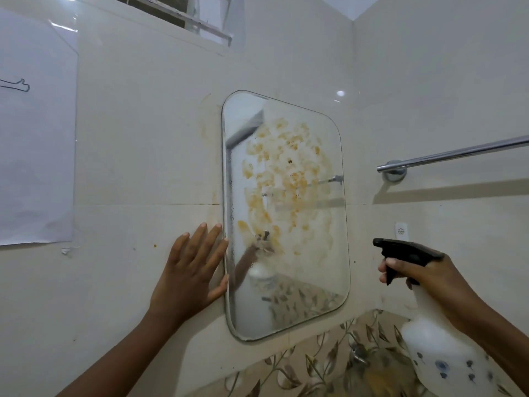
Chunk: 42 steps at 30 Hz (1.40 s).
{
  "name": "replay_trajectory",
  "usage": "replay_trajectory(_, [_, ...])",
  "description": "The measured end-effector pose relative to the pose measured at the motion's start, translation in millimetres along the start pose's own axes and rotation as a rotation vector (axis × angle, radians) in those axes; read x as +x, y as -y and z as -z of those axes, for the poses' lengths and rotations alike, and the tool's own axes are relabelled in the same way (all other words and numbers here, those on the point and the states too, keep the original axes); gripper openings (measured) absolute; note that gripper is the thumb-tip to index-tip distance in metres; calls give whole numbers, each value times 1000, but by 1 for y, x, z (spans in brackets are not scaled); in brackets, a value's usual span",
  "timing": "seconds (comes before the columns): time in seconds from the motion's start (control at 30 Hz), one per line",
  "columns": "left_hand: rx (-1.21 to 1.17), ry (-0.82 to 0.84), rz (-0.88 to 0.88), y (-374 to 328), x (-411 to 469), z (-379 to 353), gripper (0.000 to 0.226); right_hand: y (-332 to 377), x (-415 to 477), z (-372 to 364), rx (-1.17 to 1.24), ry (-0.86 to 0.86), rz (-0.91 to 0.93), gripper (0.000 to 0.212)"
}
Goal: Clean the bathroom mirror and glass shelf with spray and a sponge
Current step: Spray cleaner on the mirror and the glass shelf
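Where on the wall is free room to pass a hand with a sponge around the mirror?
Bare tile lies between the paper and the mirror, above the left hand, and above the mirror under the window. It is crowded right of the mirror: towel bar, and the right hand holding the spray bottle.

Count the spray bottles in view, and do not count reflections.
1. The white spray bottle with a black trigger head is held in the right hand, at the lower right of the mirror. Its blurred reflection shows in the glass. Others may sit outside the frame.
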<state>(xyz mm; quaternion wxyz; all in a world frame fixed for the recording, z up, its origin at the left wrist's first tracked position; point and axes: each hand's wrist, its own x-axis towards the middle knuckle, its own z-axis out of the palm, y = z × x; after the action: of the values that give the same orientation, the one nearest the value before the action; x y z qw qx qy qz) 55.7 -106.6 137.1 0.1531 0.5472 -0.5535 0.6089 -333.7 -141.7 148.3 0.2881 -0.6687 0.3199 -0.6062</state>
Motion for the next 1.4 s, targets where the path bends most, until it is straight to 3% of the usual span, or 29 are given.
replay_trajectory(0.13, [5, -10, -5, 0, 0, 1, 66, -17, 2, 9, 30, -173, -109, 21])
replay_trajectory(0.3, [7, 8, -10, -1, 0, 0, 68, -39, -1, 11, 29, -203, -206, 21])
replay_trajectory(0.37, [5, 12, -8, -1, 0, -1, 67, -36, -6, 9, 25, -154, -161, 19])
replay_trajectory(0.53, [15, -4, -12, -1, 0, 0, 66, -16, -23, -7, 2, 203, -69, 18])
replay_trajectory(0.67, [2, 1, -6, -1, 0, 1, 66, -22, -29, -14, -43, 252, -62, 15])
replay_trajectory(0.93, [-3, 25, -5, -1, 0, 1, 67, -42, -18, 7, -37, -94, -229, 16])
replay_trajectory(1.13, [-9, 13, -11, -1, 0, 0, 68, -53, -10, 5, -43, -136, -321, 15])
replay_trajectory(1.4, [-31, -13, -17, 0, 0, -3, 67, 36, 71, 10, 144, -216, -55, 14])
